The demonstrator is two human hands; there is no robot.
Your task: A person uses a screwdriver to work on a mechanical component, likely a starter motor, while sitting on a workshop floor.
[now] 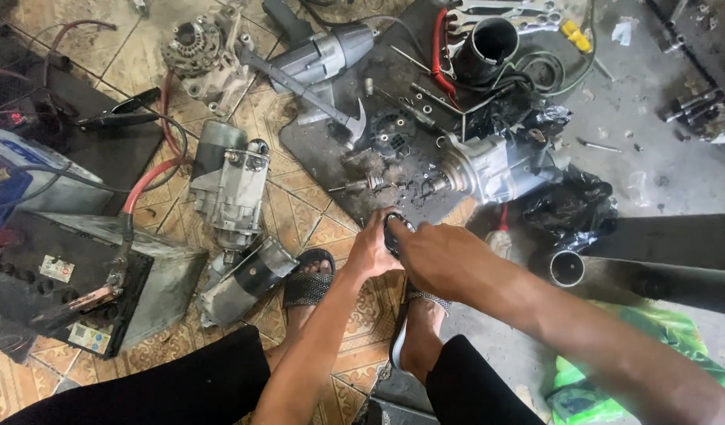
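Note:
My left hand [370, 250] and my right hand [435, 256] meet over the floor, both closed around a small dark round metal part [397, 229] held between them. Most of the part is hidden by my fingers. Just beyond my hands lies a dark mat [394, 110] with a silver starter motor housing [500, 167], a hammer [307, 90], small screws and grime. My feet in sandals [309, 285] rest on the patterned tile below my hands.
Two more starter motors [230, 185] lie at the left, beside a car battery [59, 287] with red and black clamp cables. An alternator [199, 49], a power tool [324, 53], wrenches [504, 12], a black pipe [488, 46], a black bag [571, 206] and a green bag [653, 346] lie around.

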